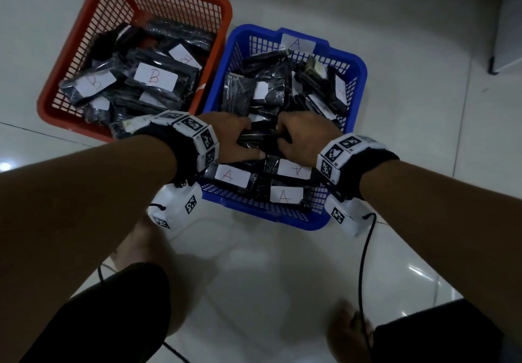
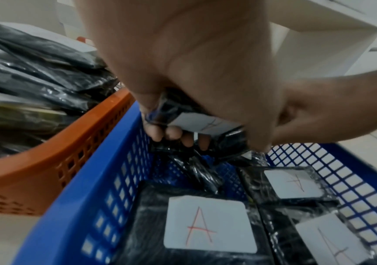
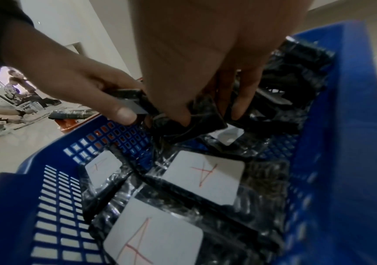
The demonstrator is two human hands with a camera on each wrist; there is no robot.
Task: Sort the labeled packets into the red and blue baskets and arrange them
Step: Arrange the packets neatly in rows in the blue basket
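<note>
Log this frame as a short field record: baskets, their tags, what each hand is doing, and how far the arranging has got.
red basket: tagged B, holds B-labeled packets, loosely piled
blue basket: tagged A, right of the red one
left hand: grips a held packet labeled A, over the blue basket
right hand: fingers curled on the same dark bundle
arranged packets: three A labels face up, flat at the near end
far end of blue basket: still jumbled

Red basket (image 1: 70, 60) tag reads B; blue basket (image 1: 358, 80) tag A.
</note>
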